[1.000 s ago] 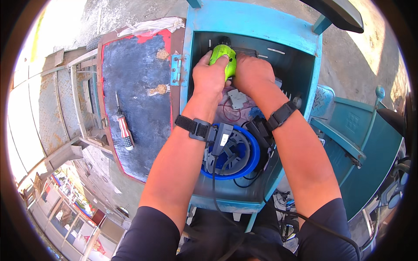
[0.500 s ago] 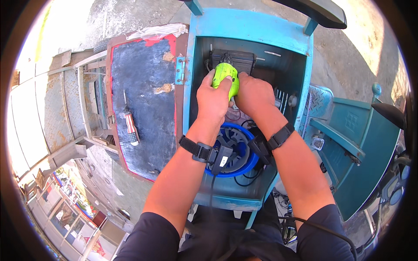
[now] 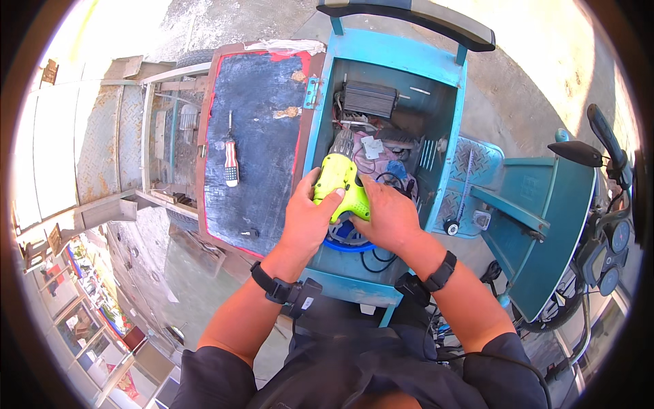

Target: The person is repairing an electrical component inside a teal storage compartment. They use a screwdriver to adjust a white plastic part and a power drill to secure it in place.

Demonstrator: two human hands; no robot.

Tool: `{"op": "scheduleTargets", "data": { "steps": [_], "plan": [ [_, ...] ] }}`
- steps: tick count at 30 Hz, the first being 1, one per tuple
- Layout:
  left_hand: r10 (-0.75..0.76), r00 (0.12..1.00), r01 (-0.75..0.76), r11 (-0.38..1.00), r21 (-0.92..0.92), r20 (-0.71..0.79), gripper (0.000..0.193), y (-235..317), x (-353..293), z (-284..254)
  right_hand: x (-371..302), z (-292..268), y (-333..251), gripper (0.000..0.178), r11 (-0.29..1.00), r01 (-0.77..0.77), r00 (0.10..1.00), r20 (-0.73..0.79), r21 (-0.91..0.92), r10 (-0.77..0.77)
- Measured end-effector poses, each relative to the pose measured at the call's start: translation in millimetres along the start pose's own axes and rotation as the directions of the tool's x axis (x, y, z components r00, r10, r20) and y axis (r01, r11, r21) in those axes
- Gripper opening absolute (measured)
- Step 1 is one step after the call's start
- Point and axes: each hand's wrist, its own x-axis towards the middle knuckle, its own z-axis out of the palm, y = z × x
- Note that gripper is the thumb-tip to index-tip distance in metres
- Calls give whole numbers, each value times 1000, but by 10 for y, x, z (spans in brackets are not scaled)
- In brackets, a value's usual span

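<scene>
A bright yellow-green cordless drill (image 3: 335, 176) with a dark chuck lies between my hands, over the open turquoise box (image 3: 389, 53). My left hand (image 3: 306, 213) is wrapped round the drill's left side, its thumb across the body. On the other side, my right hand (image 3: 392, 215) closes on the handle; its palm hides part of the grip. Just below the drill, a blue helmet (image 3: 347, 246) shows partly. Farther back in the box are a finned black electronic unit (image 3: 370, 100), a white tag (image 3: 372, 147) and tangled dark cables.
A screwdriver with a flag-patterned handle (image 3: 231, 160) lies on the dark, red-edged lid (image 3: 259, 177) hinged at the left, near a small black piece (image 3: 251, 232). To the right stand a turquoise panel (image 3: 541, 218) and a vehicle's handlebar (image 3: 608, 140). A padded bar (image 3: 409, 15) crosses the far end.
Both hands have drawn the drill nearer to me, and its side and handle now show. The box contents behind it are uncovered. My view has shifted, showing more of the handlebar.
</scene>
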Motion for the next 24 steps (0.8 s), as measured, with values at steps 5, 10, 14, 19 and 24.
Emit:
{"op": "scheduleTargets", "data": {
  "steps": [5,10,14,19,24],
  "plan": [
    [44,999,-44,998,-50,-2,69,-137,-456,-674,-503,116,-184,91,999,-19,965,263,49,5],
    [124,980,-132,990,-42,-154,69,-297,-828,-1464,-889,253,-130,87,997,-6,886,462,-71,39],
    [149,952,-164,986,-34,-267,69,-492,-921,-1989,-1168,210,-16,77,993,17,840,541,-114,48],
    [64,937,-107,988,-107,-344,59,-648,-975,-2300,-1646,189,134,74,994,-108,738,672,25,63],
    [54,923,-176,940,-292,-382,54,-924,-856,-2499,-2108,184,2,60,944,-269,752,654,189,84]
  ]
}}
